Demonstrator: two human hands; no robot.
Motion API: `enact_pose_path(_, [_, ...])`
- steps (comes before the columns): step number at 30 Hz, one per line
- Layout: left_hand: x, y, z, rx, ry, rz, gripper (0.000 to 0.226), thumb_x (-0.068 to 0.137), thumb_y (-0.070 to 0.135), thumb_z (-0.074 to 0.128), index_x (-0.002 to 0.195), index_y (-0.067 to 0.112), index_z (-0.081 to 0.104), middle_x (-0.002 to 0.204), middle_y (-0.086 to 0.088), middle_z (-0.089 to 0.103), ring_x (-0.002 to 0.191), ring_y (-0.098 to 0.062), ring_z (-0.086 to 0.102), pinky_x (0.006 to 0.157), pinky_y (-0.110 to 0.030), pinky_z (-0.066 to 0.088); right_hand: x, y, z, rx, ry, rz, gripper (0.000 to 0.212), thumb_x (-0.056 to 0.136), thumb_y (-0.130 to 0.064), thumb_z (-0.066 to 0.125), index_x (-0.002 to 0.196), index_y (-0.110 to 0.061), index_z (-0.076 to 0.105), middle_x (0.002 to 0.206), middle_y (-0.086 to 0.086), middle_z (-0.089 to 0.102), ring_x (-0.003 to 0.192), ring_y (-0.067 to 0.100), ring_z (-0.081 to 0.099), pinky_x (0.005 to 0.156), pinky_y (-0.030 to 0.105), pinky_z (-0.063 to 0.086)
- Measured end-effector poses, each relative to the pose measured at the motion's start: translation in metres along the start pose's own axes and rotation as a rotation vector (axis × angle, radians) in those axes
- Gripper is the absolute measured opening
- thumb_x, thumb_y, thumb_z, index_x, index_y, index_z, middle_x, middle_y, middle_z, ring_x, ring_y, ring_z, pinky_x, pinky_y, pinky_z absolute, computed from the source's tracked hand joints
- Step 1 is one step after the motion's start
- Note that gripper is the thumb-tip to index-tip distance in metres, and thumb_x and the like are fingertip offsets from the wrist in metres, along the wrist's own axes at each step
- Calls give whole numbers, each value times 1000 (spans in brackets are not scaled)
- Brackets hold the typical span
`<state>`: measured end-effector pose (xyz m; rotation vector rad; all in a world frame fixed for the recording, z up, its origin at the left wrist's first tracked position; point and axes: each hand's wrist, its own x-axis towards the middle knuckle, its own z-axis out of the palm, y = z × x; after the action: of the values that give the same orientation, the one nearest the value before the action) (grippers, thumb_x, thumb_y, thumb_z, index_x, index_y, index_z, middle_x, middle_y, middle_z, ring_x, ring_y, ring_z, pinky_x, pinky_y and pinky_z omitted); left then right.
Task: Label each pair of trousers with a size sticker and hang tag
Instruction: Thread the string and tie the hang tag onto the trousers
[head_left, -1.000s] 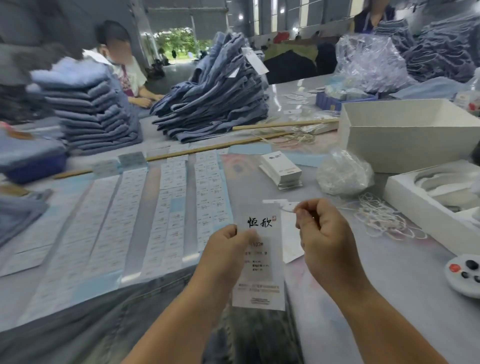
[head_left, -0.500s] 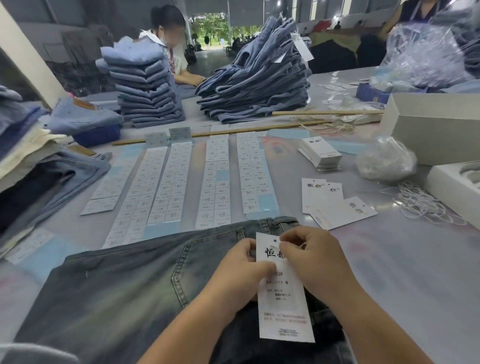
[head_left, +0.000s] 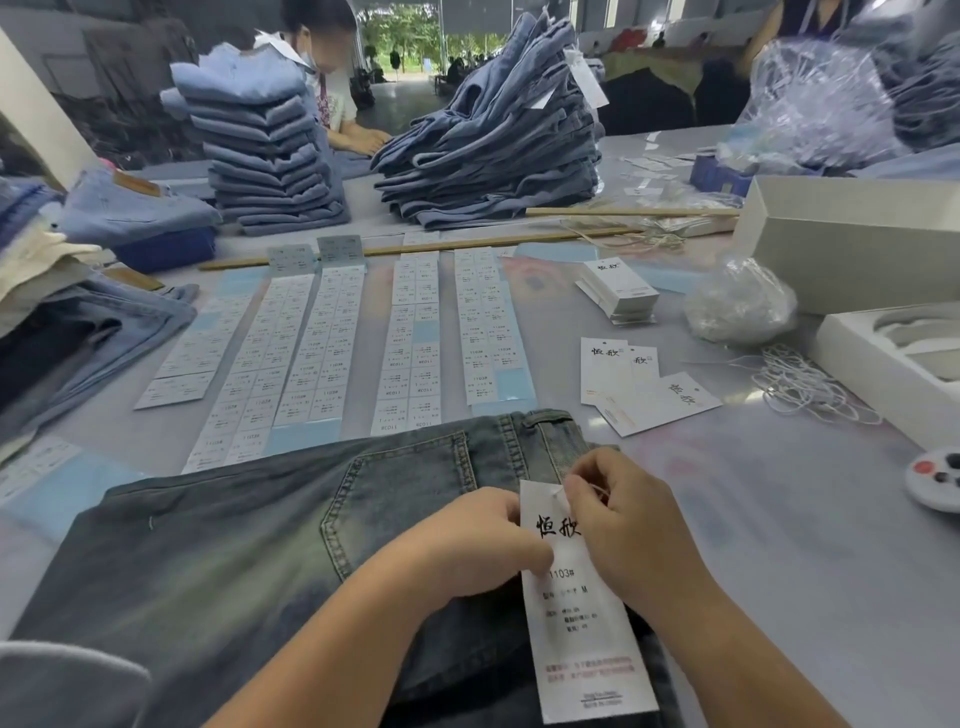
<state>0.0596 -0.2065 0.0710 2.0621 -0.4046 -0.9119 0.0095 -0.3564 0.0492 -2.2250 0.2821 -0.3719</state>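
- hang tag (head_left: 582, 613) lay on the trousers (head_left: 249, 545), white, black characters, "1103#", size M
- left hand (head_left: 483, 540) pinched the tag's left edge
- right hand (head_left: 623, 525) fingers curled, pinching thin string at the tag's top
- sticker sheets (head_left: 332, 343) lay beyond the trousers; loose tags (head_left: 639, 389) right of them

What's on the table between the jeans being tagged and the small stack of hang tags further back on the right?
In the head view, three loose hang tags lie fanned on the table between the jeans and the stacked hang tags.
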Motion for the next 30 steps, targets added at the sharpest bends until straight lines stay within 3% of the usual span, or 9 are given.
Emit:
enact_pose_path(3, [2,1,4,70,2,40,13,77,18,70,81,31,70,67,20,67,60,2,60,57,-13,43,0,6,-3,-85,-43,-27,18,92,-22,60,77,-32,56,87,-13,57,79,0,53,62,13,37])
enact_pose_path(9, [5,-3,2,152,114,33,20,73,38,77,87,35,63,71,22,67,59,8,61,48,-10,41,4,13,-9,-156,-27,11,19,89,-21,66,71,-27,61,76,-14,61,69,-1,58,51,11,37])
enact_pose_path(12, [8,-3,-4,184,127,-2,13,79,36,68,92,36,63,88,16,68,74,0,63,58,-18,43,5,20,-15,-73,44,102,22,88,-18,66,67,-24,63,69,-12,65,61,0,61,45,11,42])
enact_pose_path(16, [13,-5,-8,206,213,29,21,85,16,55,93,34,64,90,13,68,79,-5,64,65,-21,47,6,31,-25,101,172,207,23,86,-13,66,65,-21,67,58,-16,66,59,-5,61,43,10,39])
enact_pose_path(20, [18,-5,1,333,260,125,10,85,35,65,93,34,60,89,16,62,77,2,57,62,-17,40,9,40,-35,192,280,266,20,87,-14,65,68,-20,67,61,-13,67,61,0,62,54,24,42])
enact_pose_path(23, [22,-1,7,353,281,201,26,80,52,70,95,37,54,95,18,52,80,0,53,62,-17,37,14,46,-37,229,359,286,18,89,-14,62,71,-19,65,68,-6,68,69,12,64,57,27,42])
enact_pose_path(25, [24,1,9,352,256,230,42,76,60,71,106,38,53,100,16,50,86,-2,53,69,-21,43,16,50,-38,262,420,304,17,90,-15,61,73,-19,64,71,-4,67,70,16,63,57,27,42])
enact_pose_path(27, [26,2,10,413,214,241,51,76,62,70,119,40,52,107,15,49,98,-5,54,83,-27,49,19,54,-39,295,461,322,16,90,-16,61,74,-18,63,70,-4,66,66,14,60,55,27,41])
enact_pose_path(30, [27,4,10,469,198,243,40,86,47,66,124,41,54,105,14,48,101,-10,53,91,-35,50,23,60,-41,366,467,352,16,89,-16,60,73,-17,63,65,-3,62,58,18,54,57,29,40])
